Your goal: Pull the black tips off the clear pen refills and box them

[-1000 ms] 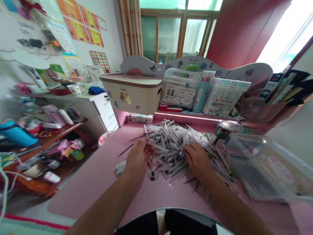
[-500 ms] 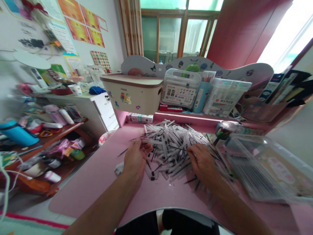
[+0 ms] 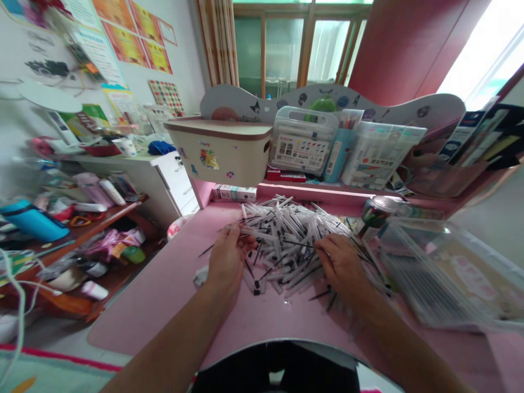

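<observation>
A heap of whitish see-through pen barrels [image 3: 292,221] and thin black pen refills lies on the pink desk [image 3: 172,295]. At the heap's left side my left hand [image 3: 227,254] is closed, palm turned up, with a pen barrel [image 3: 264,235] between thumb and fingers. The barrel points right. Across the heap, my right hand [image 3: 339,262] pinches the end of a thin black refill [image 3: 301,243], which points left toward that barrel. Whether the two touch I cannot tell. Small black caps [image 3: 256,288] lie at the heap's front edge.
A clear plastic box [image 3: 434,289] holding dark sticks stands at the right, near a can [image 3: 379,213]. Behind the heap, a shelf carries a beige bin [image 3: 221,153] and a marker case [image 3: 303,147]. A crumpled white scrap [image 3: 200,277] lies by my left wrist.
The view has tilted slightly downward. Both hands keep their places over the heap, still holding the barrel and the refill.
</observation>
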Demonstrator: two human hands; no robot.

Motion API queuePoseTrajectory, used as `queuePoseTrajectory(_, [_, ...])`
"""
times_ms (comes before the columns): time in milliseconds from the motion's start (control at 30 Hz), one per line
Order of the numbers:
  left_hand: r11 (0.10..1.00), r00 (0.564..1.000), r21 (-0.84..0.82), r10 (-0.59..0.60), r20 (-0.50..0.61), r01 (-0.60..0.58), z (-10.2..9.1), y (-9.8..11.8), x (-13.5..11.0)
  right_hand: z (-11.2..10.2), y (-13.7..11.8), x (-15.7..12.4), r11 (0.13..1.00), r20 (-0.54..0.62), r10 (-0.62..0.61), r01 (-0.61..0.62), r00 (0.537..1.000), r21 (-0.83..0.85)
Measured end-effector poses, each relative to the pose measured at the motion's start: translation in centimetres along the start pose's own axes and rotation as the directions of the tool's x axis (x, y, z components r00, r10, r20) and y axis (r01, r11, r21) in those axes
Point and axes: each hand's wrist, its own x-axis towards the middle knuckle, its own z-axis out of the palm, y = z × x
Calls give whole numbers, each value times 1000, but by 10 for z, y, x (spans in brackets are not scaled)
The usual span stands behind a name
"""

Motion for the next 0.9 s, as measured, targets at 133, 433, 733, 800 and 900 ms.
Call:
queuePoseTrajectory(133, [996, 997, 68, 55, 60, -59, 0, 0, -1, -6, -2, 0, 1000, -9, 8, -8, 1000, 13])
queuePoseTrajectory(433, [996, 993, 76, 39, 107, -48, 1, 3, -4, -14, -1, -1, 987, 3, -3, 3, 1000, 163])
queuePoseTrajectory(733, [989, 986, 78, 116, 116, -125, 2, 7, -6, -14, -4, 0, 901, 108, 53, -94, 993, 422])
queuePoseTrajectory(800, [989, 984, 86, 106, 140, -119, 2, 6, -7, -14, -6, 0, 862, 145, 75, -137, 987, 488])
queuePoseTrajectory(900, [994, 972, 101, 19, 232, -44, 5, 3, -13, -11, -12, -1, 815, 209, 131, -225, 969, 535])
